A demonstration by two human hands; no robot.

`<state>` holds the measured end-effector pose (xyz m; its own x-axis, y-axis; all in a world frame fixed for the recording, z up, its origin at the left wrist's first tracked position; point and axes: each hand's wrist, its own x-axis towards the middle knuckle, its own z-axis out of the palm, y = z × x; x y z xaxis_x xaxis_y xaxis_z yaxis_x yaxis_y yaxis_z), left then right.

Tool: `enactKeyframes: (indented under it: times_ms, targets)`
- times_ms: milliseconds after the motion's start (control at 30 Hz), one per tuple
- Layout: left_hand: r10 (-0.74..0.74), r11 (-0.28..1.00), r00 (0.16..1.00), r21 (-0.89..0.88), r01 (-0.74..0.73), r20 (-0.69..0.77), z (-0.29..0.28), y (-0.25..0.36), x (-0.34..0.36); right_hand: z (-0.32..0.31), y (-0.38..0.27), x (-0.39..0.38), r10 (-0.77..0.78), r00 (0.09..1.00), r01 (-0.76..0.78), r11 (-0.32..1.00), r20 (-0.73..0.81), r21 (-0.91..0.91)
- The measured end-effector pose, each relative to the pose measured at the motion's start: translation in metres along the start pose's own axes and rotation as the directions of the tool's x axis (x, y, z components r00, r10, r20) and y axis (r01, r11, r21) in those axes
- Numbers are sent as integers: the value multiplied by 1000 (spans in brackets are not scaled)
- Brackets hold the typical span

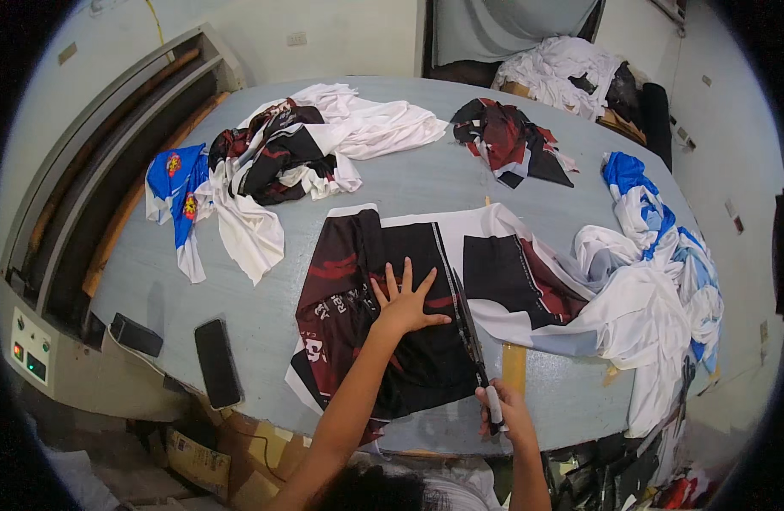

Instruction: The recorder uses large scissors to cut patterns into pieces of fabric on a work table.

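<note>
My left hand [404, 305] lies flat with fingers spread on a black and dark red printed fabric piece [345, 272], pressing it to the table. My right hand [513, 416] is closed around the handles of a pair of scissors [472, 328]. Their long blades point away from me along the right edge of the black panel. Just right of the blades, white fabric [496, 223] carries another black and dark red printed section [528, 277]. It runs on into a bunched white heap [643, 311] at the right.
A grey-blue table [392, 189] bears cloth heaps: white with dark print [277, 157], blue and white [177, 192], dark red [504, 136], and blue-white [639, 192]. A phone [216, 364] and a small black box [136, 334] lie left, beside a roller machine [77, 375].
</note>
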<state>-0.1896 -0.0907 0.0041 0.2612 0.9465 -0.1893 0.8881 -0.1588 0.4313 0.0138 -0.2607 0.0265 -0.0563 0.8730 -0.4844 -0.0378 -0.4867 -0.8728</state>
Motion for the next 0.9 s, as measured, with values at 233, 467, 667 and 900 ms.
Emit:
enactKeyframes:
  times_ms: [233,467,667,900]
  targets:
    - [-5,1000,1000,-5,5,7,-1,0,-1,3,-2,-2,-4,999,4,1000,-34,8]
    - [-6,1000,1000,-1,6,4,1,-2,2,4,0,-3,-29,999,25,995,-38,-94]
    - [-10,1000,1000,5,10,19,0,-2,0,3,-8,4,23,1000,-25,996,-19,-84]
    - [-18,1000,1000,7,18,21,-2,-1,-2,6,-19,16,8,998,-1,993,60,-117]
